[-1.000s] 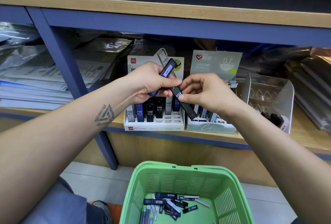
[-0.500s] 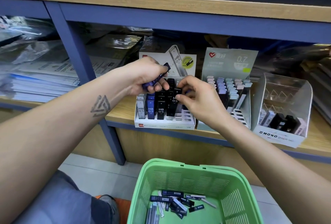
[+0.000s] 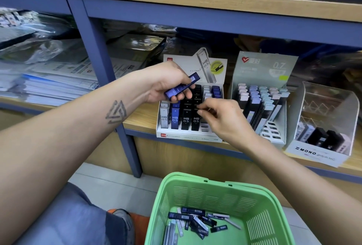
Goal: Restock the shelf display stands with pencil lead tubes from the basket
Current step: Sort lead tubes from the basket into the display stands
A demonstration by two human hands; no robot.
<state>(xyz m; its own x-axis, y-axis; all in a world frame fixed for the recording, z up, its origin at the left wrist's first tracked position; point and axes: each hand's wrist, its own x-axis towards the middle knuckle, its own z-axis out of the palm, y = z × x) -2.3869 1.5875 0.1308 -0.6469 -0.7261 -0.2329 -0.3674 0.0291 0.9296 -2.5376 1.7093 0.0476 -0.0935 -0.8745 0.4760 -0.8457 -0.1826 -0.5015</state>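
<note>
My left hand (image 3: 166, 86) grips a dark blue lead tube (image 3: 182, 88), held slantwise above the white HB 0.5 display stand (image 3: 188, 137) on the shelf. My right hand (image 3: 221, 119) reaches into that stand from the right. Its thumb and forefinger pinch the top of a black lead tube (image 3: 195, 120) standing upright in the front row. That row also holds a grey, a blue and another black tube. Below, the green basket (image 3: 215, 184) sits on the floor with several loose lead tubes (image 3: 195, 221) on its bottom.
Right of the HB stand is a pale green 0.7 stand (image 3: 262, 68) full of tubes, then a Mono stand (image 3: 313, 152) with a few tubes. A blue shelf post (image 3: 101, 68) rises to the left, with stacked papers (image 3: 49, 86) beyond it. My knee is at the lower left.
My right hand carried the black tube down from between my hands into the front row of the HB 0.5 stand. My left hand kept the blue tube and stayed above the stand.
</note>
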